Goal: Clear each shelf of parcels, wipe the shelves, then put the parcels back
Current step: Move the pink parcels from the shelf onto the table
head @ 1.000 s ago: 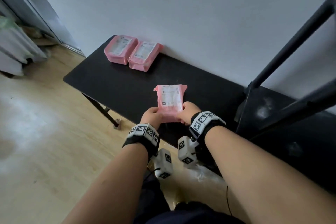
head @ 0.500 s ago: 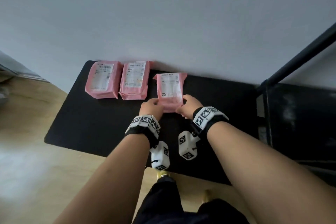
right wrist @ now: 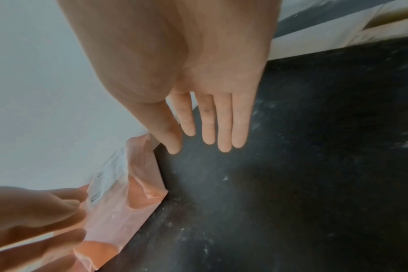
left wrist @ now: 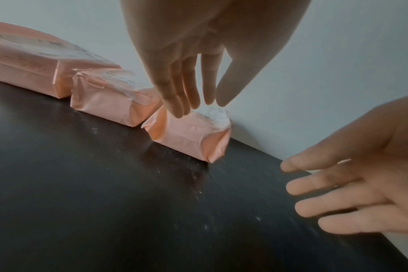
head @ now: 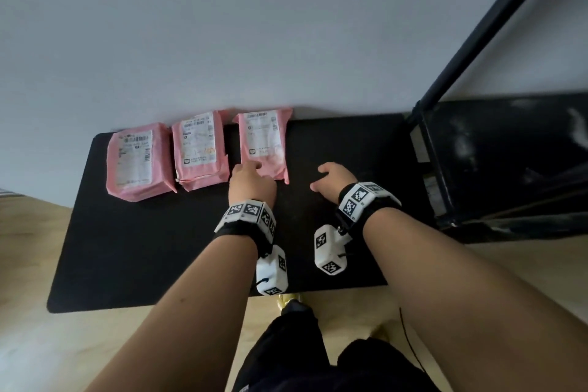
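Observation:
Three pink parcels with white labels lie in a row against the wall on a black table (head: 159, 248). The right-hand parcel (head: 264, 143) (left wrist: 193, 134) (right wrist: 121, 200) lies flat. My left hand (head: 251, 177) (left wrist: 193, 92) hovers over its near end with straight fingers, at or just above the wrapper. My right hand (head: 331, 178) (right wrist: 210, 132) is open with straight fingers above the bare tabletop to the parcel's right, holding nothing. The middle parcel (head: 200, 149) (left wrist: 112, 99) and the left parcel (head: 136, 162) (left wrist: 28, 62) lie untouched.
A black shelf frame (head: 496, 162) with a slanted black post (head: 496, 19) stands at the table's right end. The pale wall (head: 254, 25) runs along the table's far edge. Wooden floor (head: 31, 344) lies in front and to the left.
Both hands carried the third parcel to the wall and set it down beside the other two. Both hands have let go, and the right hand has moved off to the right.

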`<move>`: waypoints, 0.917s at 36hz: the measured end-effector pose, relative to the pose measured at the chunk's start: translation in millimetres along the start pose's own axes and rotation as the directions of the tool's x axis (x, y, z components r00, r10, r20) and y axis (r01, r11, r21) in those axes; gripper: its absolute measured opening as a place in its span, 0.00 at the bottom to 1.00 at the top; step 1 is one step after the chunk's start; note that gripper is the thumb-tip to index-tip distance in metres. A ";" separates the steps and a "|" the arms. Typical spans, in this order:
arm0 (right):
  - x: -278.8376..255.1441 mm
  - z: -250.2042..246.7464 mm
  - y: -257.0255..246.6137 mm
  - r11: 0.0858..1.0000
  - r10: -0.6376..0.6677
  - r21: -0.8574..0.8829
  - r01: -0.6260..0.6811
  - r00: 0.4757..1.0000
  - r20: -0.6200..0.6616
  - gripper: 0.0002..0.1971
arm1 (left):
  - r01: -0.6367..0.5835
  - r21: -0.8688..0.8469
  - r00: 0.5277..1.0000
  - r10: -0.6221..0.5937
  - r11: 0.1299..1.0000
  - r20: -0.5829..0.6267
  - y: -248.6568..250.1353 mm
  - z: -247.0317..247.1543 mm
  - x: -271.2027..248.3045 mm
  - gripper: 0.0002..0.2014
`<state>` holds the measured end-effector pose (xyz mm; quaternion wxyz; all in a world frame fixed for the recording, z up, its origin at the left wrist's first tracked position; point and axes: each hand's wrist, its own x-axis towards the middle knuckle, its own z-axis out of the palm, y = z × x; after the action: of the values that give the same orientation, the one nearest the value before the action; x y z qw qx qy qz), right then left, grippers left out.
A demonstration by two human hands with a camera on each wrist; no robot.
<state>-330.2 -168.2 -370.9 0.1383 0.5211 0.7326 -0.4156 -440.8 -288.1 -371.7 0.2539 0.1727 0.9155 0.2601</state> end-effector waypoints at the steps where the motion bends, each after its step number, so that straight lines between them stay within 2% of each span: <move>1: -3.0 -2.8 6.3 1.000 0.006 -0.001 -0.006 1.000 -0.005 0.29 | -0.005 0.004 1.000 0.005 1.000 0.015 3.1 2.7 -5.0 0.23; 10: -44.5 -29.4 82.8 0.998 -0.002 0.057 0.005 0.999 -0.046 0.27 | -0.109 0.120 0.982 0.088 0.987 0.165 36.3 47.9 -64.2 0.24; 19: -110.7 -92.0 228.9 0.998 0.058 0.042 -0.055 0.994 -0.095 0.28 | -0.240 0.156 0.940 0.189 0.958 0.285 94.1 142.4 -175.8 0.24; 24: -144.9 -134.7 313.3 0.991 0.128 0.055 -0.120 0.977 -0.169 0.27 | -0.353 0.150 0.892 0.284 0.923 0.352 140.0 199.9 -239.1 0.24; 28: -172.3 -162.9 373.3 0.972 0.216 0.142 -0.185 0.945 -0.246 0.26 | -0.439 0.138 0.843 0.354 0.888 0.404 175.0 240.8 -279.8 0.18; 33: -192.9 -199.7 435.2 0.959 0.279 0.139 -0.247 0.910 -0.308 0.25 | -0.512 0.119 0.780 0.403 0.851 0.479 215.8 288.9 -319.5 0.21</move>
<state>178.8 -94.4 -327.5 0.0452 0.6823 0.6473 -0.3367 18.4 -145.4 -342.8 0.3578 0.4746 0.7891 0.1551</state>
